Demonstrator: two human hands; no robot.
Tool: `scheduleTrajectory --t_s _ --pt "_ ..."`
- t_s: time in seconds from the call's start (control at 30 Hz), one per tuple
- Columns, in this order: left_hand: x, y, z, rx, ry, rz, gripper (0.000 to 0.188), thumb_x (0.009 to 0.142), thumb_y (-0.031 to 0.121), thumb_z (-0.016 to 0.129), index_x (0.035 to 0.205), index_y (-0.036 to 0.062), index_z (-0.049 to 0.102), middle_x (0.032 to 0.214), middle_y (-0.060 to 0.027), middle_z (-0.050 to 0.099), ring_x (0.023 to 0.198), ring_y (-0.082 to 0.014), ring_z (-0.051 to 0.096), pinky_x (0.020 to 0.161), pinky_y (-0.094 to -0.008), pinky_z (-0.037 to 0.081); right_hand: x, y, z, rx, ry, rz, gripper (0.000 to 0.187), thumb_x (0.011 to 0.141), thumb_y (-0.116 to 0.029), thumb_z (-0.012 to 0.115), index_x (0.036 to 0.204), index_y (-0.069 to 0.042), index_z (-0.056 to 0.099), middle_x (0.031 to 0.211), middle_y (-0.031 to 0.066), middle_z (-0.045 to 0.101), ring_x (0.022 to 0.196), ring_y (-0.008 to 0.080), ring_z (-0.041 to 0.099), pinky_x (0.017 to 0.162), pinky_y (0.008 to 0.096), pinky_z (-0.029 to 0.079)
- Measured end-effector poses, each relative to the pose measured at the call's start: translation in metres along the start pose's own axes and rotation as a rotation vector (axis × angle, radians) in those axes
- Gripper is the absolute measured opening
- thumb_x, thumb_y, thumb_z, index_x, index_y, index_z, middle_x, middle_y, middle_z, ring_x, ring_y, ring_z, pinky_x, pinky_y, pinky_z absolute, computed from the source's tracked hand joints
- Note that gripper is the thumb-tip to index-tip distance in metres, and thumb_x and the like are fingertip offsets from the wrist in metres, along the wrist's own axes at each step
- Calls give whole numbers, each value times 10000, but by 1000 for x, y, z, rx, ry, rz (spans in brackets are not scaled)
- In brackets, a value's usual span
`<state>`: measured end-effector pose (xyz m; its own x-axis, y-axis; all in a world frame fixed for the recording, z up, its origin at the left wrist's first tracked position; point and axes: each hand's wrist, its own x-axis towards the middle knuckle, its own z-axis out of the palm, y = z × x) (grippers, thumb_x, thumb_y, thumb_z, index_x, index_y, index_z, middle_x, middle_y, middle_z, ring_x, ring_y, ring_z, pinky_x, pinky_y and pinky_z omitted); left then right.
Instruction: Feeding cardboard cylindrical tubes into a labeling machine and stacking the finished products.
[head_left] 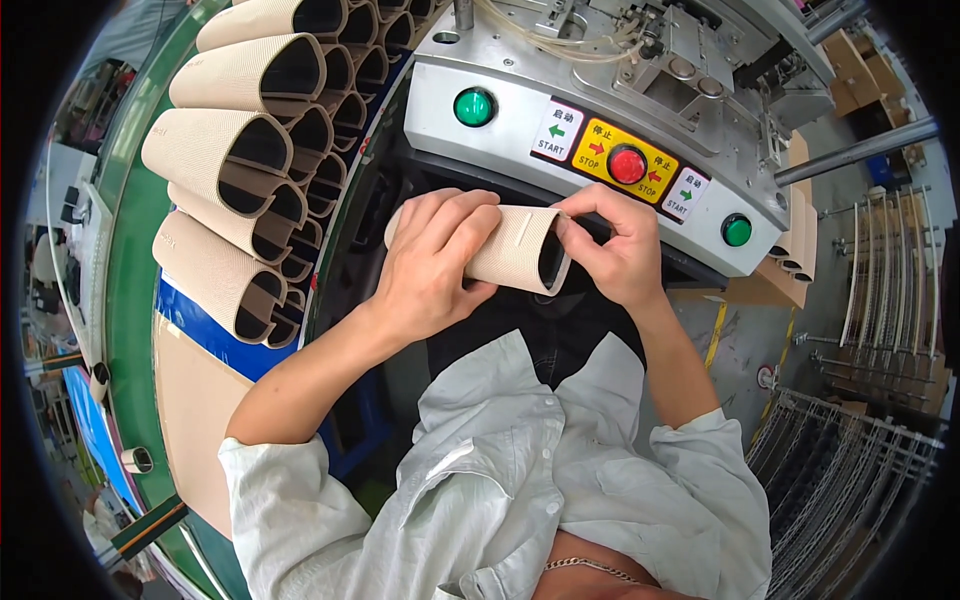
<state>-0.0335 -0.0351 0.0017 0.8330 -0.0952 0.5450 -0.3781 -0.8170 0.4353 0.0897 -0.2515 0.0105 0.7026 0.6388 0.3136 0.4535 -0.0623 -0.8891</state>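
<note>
Between my hands, above my lap, is a beige ribbed sleeve-like shell [508,246] with a dark hollow inside. My left hand [437,255] wraps over its left part and grips it. At the open right end, my right hand [612,240] pinches the upper edge between thumb and fingers; whether something small is also in that pinch is hidden. A short raised slot or strip shows on the shell's upper face. To the left, several like beige shells [215,160] lie stacked with their dark open ends toward me.
Ahead stands a grey machine [480,65] with green buttons [474,106] at both ends and a red button [627,166] in the middle. A green bench [135,300] runs along the left. Wire racks [850,480] and a carton with more shells [795,245] stand at right.
</note>
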Motion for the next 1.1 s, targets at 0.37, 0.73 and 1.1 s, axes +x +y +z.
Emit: scheduleTrajectory --t_s 0.37,0.73,1.1 --pt "0 -10 1 218 151 140 718 618 106 883 1287 74 626 1350 -86 659 1165 -287 622 1000 -458 462 -25 -8 7 547 41 354 238 966 -13 664 1201 23 677 986 120 736 731 158 655 700 256 535" --pt "24 82 -70 150 -6 35 819 601 115 911 1377 102 649 1357 -153 605 1069 -303 639 940 -431 556 -56 0 21 870 233 254 310 1119 -211 531 1279 39 621 964 121 719 770 177 652 728 293 538" --pt "9 57 -294 616 -244 -312 806 659 -85 939 1367 212 690 1414 -65 679 1307 -380 606 1177 -557 517 -67 26 2 947 -103 247 476 1148 -349 450 1320 53 640 1015 172 734 816 207 665 760 310 521"
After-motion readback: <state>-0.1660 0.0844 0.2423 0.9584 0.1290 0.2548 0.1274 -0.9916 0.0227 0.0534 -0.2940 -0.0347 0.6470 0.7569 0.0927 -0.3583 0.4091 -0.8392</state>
